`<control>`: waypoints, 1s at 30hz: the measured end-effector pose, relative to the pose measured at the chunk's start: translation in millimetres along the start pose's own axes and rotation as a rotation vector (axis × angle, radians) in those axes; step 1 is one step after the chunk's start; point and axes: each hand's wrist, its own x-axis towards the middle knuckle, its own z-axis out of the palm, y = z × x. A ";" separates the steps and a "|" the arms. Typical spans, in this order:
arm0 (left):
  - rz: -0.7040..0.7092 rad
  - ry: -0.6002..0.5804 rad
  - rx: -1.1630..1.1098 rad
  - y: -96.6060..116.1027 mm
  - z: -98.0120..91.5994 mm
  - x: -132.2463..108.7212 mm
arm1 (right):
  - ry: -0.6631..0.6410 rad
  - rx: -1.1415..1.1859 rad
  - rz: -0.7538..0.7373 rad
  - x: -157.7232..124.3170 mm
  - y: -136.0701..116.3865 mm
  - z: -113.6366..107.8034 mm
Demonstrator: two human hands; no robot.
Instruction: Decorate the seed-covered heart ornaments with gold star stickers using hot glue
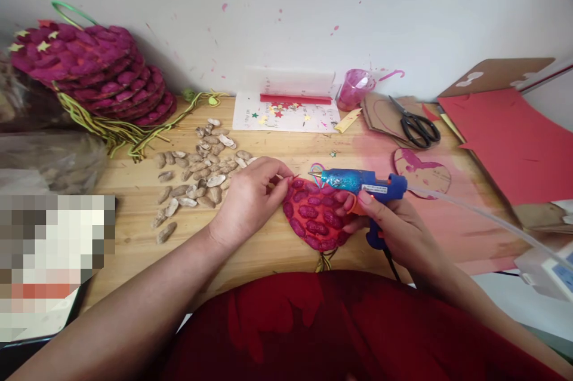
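Note:
My right hand is wrapped round a blue hot glue gun, its nozzle pointing left and a long clear glue stick running out of its back. Beneath the gun lies a heart-shaped piece covered with magenta-painted peanut shells, with a small coloured loop at its top and yellow-green strands at its bottom. The fingers of my left hand are pinched together at the heart's upper left edge, close to the nozzle. A tiny reddish bit shows at those fingertips, too small to name.
Loose peanut shells lie left. Behind are paper stars on a white sheet, a pink-stained cup and black scissors on cardboard. Finished-looking hearts are stacked far left, red paper right, a blurred screen front left.

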 end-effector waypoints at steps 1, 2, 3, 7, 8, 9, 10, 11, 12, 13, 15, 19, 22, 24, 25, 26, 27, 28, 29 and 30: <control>0.028 0.006 0.025 -0.1 0.4 -0.2 | 0.010 0.042 0.003 1.0 1.5 0.8; 0.058 0.013 0.056 -0.1 0.7 -0.5 | 0.016 0.070 -0.003 1.7 2.5 1.7; 0.092 0.019 0.089 -0.1 0.9 -0.9 | 0.023 0.088 -0.008 2.1 2.9 2.7; 0.225 0.013 0.203 -0.5 1.8 -2.9 | 0.053 0.109 -0.013 1.2 1.7 5.4; 0.246 0.004 0.218 -0.7 2.2 -3.5 | 0.062 0.109 -0.014 0.8 1.3 5.6; 0.261 -0.002 0.226 -1.1 2.6 -3.9 | 0.068 0.112 -0.019 0.6 1.2 5.8; 0.268 -0.003 0.229 -1.5 2.9 -4.1 | 0.069 0.115 -0.023 0.4 1.3 5.9; 0.265 0.000 0.226 -2.0 3.0 -4.1 | 0.070 0.120 -0.028 0.3 1.7 5.9; 0.249 0.002 0.213 -2.4 2.7 -3.8 | 0.072 0.125 -0.032 0.4 2.3 5.8; 0.223 0.005 0.191 -2.8 1.8 -3.2 | 0.071 0.127 -0.035 0.4 3.1 5.6; 0.148 -0.002 0.134 -3.2 -2.4 -0.9 | 0.069 0.119 -0.039 0.6 5.0 5.2; 0.112 -0.038 0.133 -1.5 -18.3 5.9 | 0.070 0.093 -0.023 0.5 6.8 4.3; 0.162 -0.104 0.212 -0.1 -28.7 9.1 | 0.072 0.091 -0.004 0.0 5.0 3.9; 0.160 -0.149 0.251 -0.4 -31.5 9.4 | 0.069 0.084 0.000 -0.4 3.5 3.8; 0.154 -0.161 0.264 -1.0 -31.7 9.1 | 0.071 0.080 -0.001 -0.5 3.0 3.8; 0.149 -0.165 0.275 -2.0 -31.1 8.7 | 0.073 0.076 -0.003 -0.7 2.8 3.7; 0.147 -0.164 0.284 -3.2 -29.9 8.3 | 0.074 0.075 -0.004 -0.7 2.7 3.6; 0.148 -0.161 0.292 -4.5 -28.3 7.9 | 0.072 0.078 -0.004 -0.7 2.9 3.5; 0.149 -0.157 0.302 -6.0 -26.5 7.5 | 0.070 0.084 -0.005 -0.7 3.1 3.4; 0.147 -0.153 0.311 -7.4 -24.8 7.1 | 0.068 0.089 -0.005 -0.6 3.4 3.3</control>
